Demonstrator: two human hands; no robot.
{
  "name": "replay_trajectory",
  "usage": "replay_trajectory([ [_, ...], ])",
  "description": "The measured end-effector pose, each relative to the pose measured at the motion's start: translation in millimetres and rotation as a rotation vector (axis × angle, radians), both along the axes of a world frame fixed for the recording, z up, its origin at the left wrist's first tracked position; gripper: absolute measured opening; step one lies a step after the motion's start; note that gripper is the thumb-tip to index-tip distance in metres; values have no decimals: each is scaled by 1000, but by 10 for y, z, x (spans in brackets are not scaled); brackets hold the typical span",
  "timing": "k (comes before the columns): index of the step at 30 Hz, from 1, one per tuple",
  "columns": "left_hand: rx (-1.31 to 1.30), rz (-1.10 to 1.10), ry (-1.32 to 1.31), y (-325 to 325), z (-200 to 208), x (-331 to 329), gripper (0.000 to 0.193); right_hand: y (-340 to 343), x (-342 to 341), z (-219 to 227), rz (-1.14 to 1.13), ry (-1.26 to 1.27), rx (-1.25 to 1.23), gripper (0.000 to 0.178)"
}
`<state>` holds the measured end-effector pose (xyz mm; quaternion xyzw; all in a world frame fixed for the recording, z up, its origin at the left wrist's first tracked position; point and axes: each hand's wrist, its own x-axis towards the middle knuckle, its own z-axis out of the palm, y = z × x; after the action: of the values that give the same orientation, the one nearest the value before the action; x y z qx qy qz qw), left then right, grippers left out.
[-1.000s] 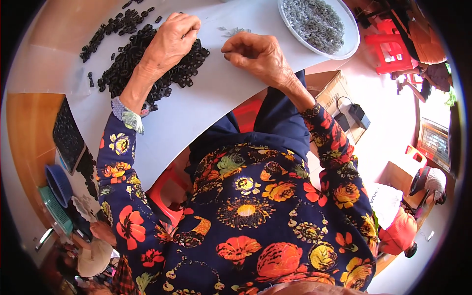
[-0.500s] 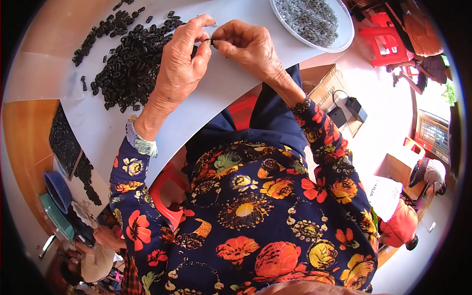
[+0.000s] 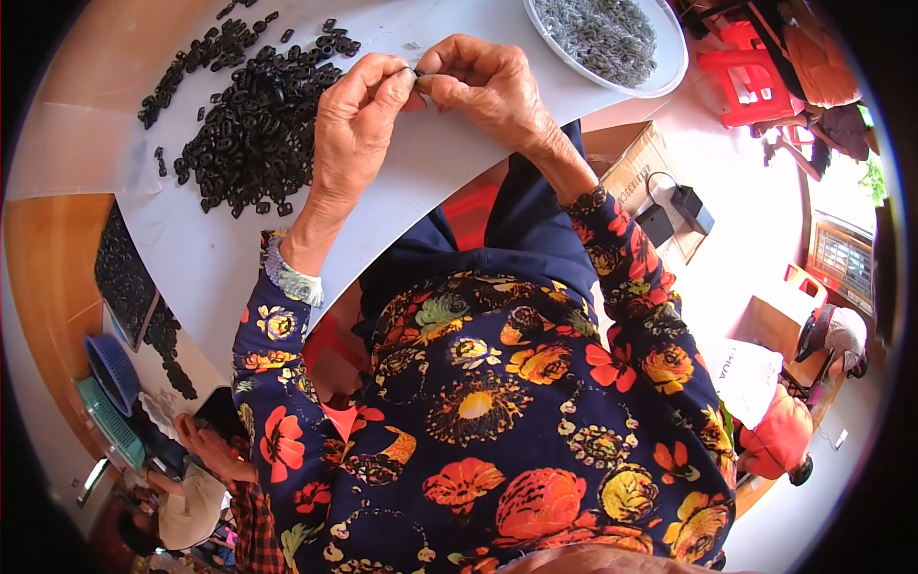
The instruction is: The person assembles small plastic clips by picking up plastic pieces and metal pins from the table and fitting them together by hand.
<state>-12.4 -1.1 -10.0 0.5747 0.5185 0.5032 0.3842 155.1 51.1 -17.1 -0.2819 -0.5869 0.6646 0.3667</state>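
Observation:
My left hand (image 3: 361,115) and my right hand (image 3: 488,94) meet over the white table (image 3: 449,172), with thumbs and forefingers pinched together. Between the fingertips a small black plastic part (image 3: 418,73) shows only in part, and both hands grip it. Left of my left hand spreads a heap of small black plastic parts (image 3: 253,129), each with a hole through it. A tiny clear or metallic piece (image 3: 411,45) lies on the table just beyond my fingertips. To the right of my right hand stands a round white tub (image 3: 677,72) full of small silvery wire-like pieces (image 3: 602,38).
Left stands another table with a tray of dark parts (image 3: 124,268), a blue basket (image 3: 112,373) and a green basket (image 3: 107,421). A co-worker's hand (image 3: 215,450) is at lower left. Rightward are a cardboard box (image 3: 631,172), red stools (image 3: 751,86) and other people.
My left hand has turned inward, its thumb and forefinger closing against the right hand's fingertips. My left forearm has shifted right. The co-worker's hand at lower left has moved.

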Motion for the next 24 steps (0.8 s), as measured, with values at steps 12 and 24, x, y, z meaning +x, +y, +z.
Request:
replay_trajectory([
  [12,-154,-28,-246,-109,22,29,13,-2,-47,-97,-83,111,45,13],
  [24,-149,-33,-302,-107,-66,34,13,3,-69,-159,-80,98,128,12],
])
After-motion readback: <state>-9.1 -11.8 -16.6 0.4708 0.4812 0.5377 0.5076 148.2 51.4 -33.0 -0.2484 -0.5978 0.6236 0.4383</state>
